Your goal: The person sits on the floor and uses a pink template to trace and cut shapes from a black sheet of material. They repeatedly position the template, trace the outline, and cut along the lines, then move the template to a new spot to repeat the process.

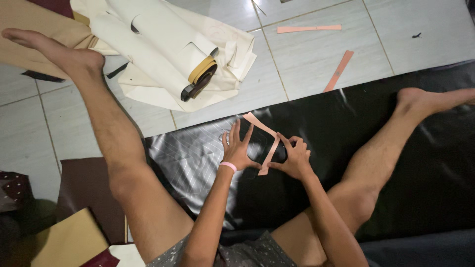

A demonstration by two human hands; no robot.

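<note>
Two hands pressed a thin pink template [262,143] flat on glossy black sheet [346,128].
Left hand [237,151] lay splayed; right hand [295,158] fingers pinched its edge; it looked light, bendy, best held near the ends.

Cream rolled sheets [163,44], perhaps leather, and two pink strips [309,28] lie on floor tiles [316,59].

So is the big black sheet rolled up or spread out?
Spread out. The black sheet lies flat on the tiled floor, under both legs, with the left hand pressing on it.

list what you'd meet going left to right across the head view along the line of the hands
brown sheet → the person's left leg → left hand → pink template strip → right hand → right leg → black sheet
</note>
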